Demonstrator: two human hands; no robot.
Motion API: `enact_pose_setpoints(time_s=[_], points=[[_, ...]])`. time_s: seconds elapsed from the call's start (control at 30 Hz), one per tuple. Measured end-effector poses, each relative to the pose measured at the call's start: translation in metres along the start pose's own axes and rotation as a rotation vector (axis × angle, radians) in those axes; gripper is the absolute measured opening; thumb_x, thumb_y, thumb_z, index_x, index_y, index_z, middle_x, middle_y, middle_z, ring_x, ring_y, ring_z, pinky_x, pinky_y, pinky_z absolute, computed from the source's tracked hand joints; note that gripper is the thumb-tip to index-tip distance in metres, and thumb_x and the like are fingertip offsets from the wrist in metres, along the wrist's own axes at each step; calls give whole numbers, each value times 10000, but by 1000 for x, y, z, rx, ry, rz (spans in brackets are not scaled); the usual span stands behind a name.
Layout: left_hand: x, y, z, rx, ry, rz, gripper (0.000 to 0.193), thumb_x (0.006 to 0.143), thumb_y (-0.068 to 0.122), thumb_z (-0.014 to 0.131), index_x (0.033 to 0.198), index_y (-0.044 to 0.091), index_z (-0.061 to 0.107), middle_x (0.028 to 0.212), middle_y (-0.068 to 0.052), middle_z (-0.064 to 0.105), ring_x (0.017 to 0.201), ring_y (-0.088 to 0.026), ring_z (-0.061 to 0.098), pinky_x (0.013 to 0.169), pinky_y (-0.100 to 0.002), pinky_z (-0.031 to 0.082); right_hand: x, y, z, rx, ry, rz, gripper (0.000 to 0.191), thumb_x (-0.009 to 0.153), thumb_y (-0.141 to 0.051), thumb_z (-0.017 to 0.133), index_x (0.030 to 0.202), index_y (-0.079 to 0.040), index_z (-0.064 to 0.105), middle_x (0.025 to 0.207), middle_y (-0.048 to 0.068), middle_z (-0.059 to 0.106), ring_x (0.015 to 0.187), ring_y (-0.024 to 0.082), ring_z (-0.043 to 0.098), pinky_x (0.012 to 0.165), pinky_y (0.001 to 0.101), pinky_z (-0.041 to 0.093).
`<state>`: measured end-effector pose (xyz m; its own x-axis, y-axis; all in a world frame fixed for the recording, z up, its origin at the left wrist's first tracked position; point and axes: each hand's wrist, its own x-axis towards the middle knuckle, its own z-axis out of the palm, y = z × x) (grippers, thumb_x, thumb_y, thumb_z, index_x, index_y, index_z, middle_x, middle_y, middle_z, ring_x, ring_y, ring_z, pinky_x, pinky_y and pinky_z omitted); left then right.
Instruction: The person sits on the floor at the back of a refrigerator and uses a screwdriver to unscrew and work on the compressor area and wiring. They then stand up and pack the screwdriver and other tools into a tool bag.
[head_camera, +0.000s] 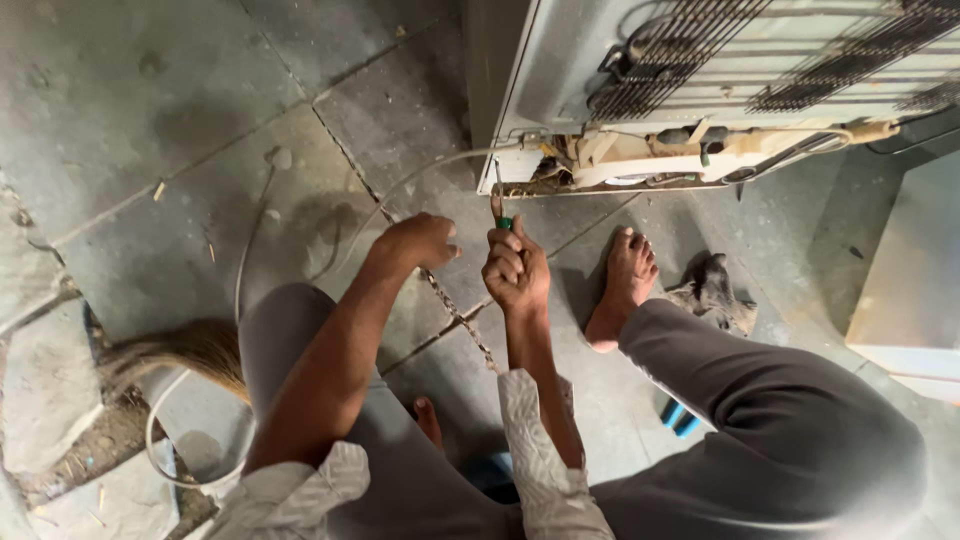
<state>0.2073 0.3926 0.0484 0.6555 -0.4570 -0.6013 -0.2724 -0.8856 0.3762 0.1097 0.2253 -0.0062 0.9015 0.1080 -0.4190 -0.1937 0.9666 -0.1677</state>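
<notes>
Green-handled screwdriver (499, 213) clenched in right hand (517, 272), fingers wrapped tight, tip aimed up at fridge (560, 60) base for reach. Left hand (418, 240) just beside, fingers curled loosely, holding nothing visible. White cable (240, 280) trailing across floor (150, 120) from fridge.

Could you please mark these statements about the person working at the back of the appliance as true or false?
1. The right hand grips a screwdriver with a green handle. True.
2. The screwdriver points away from the appliance. False: its tip points at the appliance's lower rear edge.
3. The left hand holds a hammer. False: it holds no tool; it is close to a pale cable.
4. The person's foot on the stone floor is bare. True.
5. A broom lies at the left. True.
</notes>
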Motion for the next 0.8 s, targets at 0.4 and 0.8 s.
enact_pose_setpoints(time_s=[0.4, 0.8], points=[[6, -1, 10, 5, 22, 51, 545, 901, 442, 708, 1346, 133, 649, 1337, -171, 656, 1248, -361, 620, 1051, -493, 495, 4, 16, 8, -1341, 368, -703, 257, 1099, -272, 525, 939, -76, 570, 699, 14, 489, 461, 73, 359, 370, 233, 295], [10, 22, 95, 128, -344, 359, 1091, 587, 645, 908, 1311, -70, 513, 1052, -197, 776, 943, -305, 763, 841, -419, 620, -1, -26, -26, 130, -224, 201, 386, 1088, -329, 511, 792, -82, 503, 630, -18, 414, 468, 81, 290, 400, 230, 251]])
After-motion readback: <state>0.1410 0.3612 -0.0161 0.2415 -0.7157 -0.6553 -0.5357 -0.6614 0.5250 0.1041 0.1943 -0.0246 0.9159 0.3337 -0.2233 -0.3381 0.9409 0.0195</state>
